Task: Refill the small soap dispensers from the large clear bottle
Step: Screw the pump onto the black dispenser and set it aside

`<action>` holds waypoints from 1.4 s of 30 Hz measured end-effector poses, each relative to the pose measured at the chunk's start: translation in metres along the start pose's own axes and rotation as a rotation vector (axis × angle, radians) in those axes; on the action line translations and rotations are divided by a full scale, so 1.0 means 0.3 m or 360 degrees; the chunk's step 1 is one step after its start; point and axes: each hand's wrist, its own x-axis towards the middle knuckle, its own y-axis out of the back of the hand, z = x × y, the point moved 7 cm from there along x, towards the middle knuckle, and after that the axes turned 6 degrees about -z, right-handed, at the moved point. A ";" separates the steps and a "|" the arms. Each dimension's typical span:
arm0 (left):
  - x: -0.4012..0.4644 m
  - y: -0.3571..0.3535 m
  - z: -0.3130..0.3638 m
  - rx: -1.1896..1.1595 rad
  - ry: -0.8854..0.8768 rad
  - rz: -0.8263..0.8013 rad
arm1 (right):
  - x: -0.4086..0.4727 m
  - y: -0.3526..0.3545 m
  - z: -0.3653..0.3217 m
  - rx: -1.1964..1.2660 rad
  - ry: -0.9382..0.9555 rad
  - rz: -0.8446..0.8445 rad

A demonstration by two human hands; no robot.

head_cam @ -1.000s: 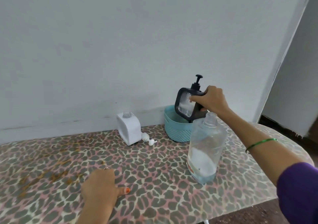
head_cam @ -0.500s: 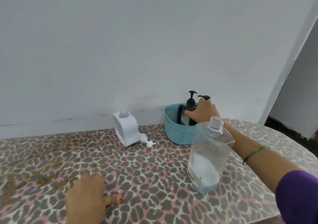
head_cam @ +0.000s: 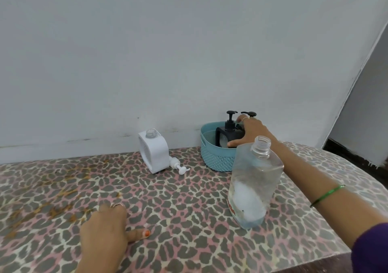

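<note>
Right of centre in the frame, the right hand (head_cam: 253, 131) is reaching into the blue basket (head_cam: 218, 159), its thumb and fingers curling around the black dispenser (head_cam: 225, 135) that is standing inside; a second black pump head (head_cam: 249, 113) is showing just behind the knuckles. Whether the hand is gripping firmly or only resting there, I cannot tell for sure, though the fingers are wrapping the bottle's shoulder. At lower left, the left hand (head_cam: 105, 228) is lying flat on the leopard-print table (head_cam: 178, 209), fingers relaxed, holding nothing.

The large clear bottle (head_cam: 252, 184) is standing uncapped at lower right, directly under the right forearm, holding only a little liquid at the bottom. That looks like the main hazard: the arm is passing just above its open neck, so a careless drag of the wrist could be tipping it over and spilling soap across the cloth. The white dispenser (head_cam: 154, 151), centre frame, is sitting open with its white pump (head_cam: 178, 165) lying beside it, and looks likely to roll if bumped
</note>
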 end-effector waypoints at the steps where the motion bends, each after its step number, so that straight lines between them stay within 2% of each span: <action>1: 0.001 0.000 0.000 0.0009 0.0000 -0.0002 | 0.001 0.000 -0.003 -0.0024 0.0045 -0.0022; 5: -0.002 0.000 0.001 0.0063 -0.0031 0.0046 | 0.012 -0.016 -0.025 -0.0177 0.0176 -0.0201; 12: -0.008 0.002 0.007 0.0112 -0.0099 0.0176 | 0.037 0.000 -0.033 -0.0402 0.0086 -0.0108; 19: 0.012 -0.011 0.001 0.0152 -0.0058 0.0153 | 0.058 -0.016 -0.027 -0.0315 0.0120 -0.0254; 21: 0.017 -0.010 0.000 0.0153 -0.0050 0.0146 | 0.044 -0.002 -0.013 -0.0331 0.0173 -0.0171; 25: 0.034 -0.017 0.000 0.0126 -0.0070 0.0072 | -0.102 0.084 0.035 0.0125 0.0251 0.0365; 27: 0.042 -0.028 0.006 0.0130 -0.0084 0.0035 | -0.208 0.094 0.044 0.0236 0.0268 0.0479; 31: 0.046 -0.028 0.008 0.0167 -0.0098 0.0052 | -0.355 0.039 0.051 0.0219 0.0234 0.0360; 34: 0.054 -0.031 0.009 0.0180 -0.0095 0.0025 | -0.441 -0.008 0.077 0.0430 0.0152 0.0345; 36: 0.066 -0.016 0.028 0.0185 -0.0096 0.0044 | -0.475 -0.038 0.117 0.0683 0.0099 0.0323; 38: 0.077 0.016 0.056 0.0167 -0.0130 0.0106 | -0.489 -0.076 0.141 0.1093 0.0043 0.0249; 41: 0.085 0.041 0.064 0.0205 -0.0123 0.0152 | -0.517 -0.142 0.116 0.1584 0.0016 0.0138; 42: 0.028 0.005 -0.016 0.0191 -0.0100 0.0141 | -0.567 -0.196 0.038 0.1670 0.0045 0.0049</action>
